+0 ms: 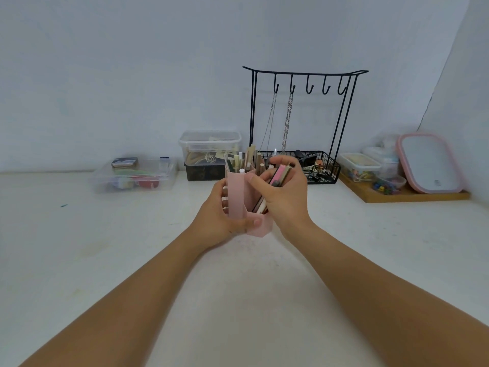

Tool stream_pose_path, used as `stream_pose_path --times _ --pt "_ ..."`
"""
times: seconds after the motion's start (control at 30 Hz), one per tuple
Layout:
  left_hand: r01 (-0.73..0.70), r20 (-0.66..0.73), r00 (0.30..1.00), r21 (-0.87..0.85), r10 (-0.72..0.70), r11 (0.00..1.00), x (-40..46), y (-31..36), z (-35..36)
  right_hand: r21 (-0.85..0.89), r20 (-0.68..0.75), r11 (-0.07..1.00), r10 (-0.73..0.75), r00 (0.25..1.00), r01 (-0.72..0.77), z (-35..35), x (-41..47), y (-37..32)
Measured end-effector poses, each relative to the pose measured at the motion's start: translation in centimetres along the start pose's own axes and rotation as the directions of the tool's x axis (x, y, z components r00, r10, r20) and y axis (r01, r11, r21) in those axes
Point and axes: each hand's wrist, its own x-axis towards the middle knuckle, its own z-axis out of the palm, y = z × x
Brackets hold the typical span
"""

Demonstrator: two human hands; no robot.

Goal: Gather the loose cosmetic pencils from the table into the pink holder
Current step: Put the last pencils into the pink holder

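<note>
Left hand (215, 207) wrapped round the pink holder (239, 197), steadying it upright on the white table (79, 247), thumb pressed on the low front compartment; right hand (284, 190) closed on a bundle of cosmetic pencils (280, 176). Bundle slanting, long axis running from upper right by the fingers down left into the low compartment, lower ends already inside the rim; likely only to be slid down and released.

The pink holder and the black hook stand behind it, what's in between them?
In the head view, only the right hand with its bunch of pencils sits between the pink holder and the hook stand.
</note>
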Motion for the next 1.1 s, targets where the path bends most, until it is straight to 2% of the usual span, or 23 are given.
stream_pose_path --times 0.13,0.27,0.43,0.6,0.7,0.8,0.97,1.03,1.1 --pt "0.01 -0.002 1.0 0.0 -0.01 1.0 -0.1 0.0 0.0 0.001 -0.02 1.0 0.013 1.0 -0.013 0.0 0.0 0.1" --pt "0.023 -0.002 1.0 0.013 -0.023 1.0 0.0 0.2 0.0 0.126 -0.097 0.991 0.047 0.994 -0.035 0.1 0.0 -0.3" --pt "0.031 -0.004 1.0 0.024 -0.031 0.999 -0.1 0.4 0.1 0.011 -0.224 0.997 -0.067 0.972 0.071 -0.7 0.7 -0.6" --pt "0.021 0.0 1.0 0.028 -0.021 0.999 -0.2 0.5 0.1 0.013 -0.216 1.0 -0.024 0.976 0.028 -0.9 0.5 0.0" --pt "0.023 0.0 1.0 0.023 -0.023 0.999 -0.2 0.5 0.1 -0.081 -0.202 0.996 -0.057 0.978 0.041 -0.8 0.4 0.7" --pt "0.024 -0.007 1.0 0.011 -0.024 1.0 -0.2 0.4 0.1 -0.142 -0.147 0.99 -0.015 0.989 -0.006 -0.8 0.6 1.4" --pt "-0.004 -0.001 1.0 0.031 0.004 1.0 -0.2 0.6 0.1 -0.067 0.049 0.984 0.167 0.985 -0.164 -1.4 0.6 2.3" --pt "-0.032 -0.03 0.999 0.108 0.036 0.994 -0.1 0.6 0.1 -0.047 0.174 0.969 0.249 0.953 -0.244 -1.7 0.5 2.7" --pt "0.006 -0.089 0.996 0.252 0.018 0.968 -0.1 0.7 0.0 -0.108 0.289 0.957 0.288 0.913 -0.267 -2.3 0.5 3.2"
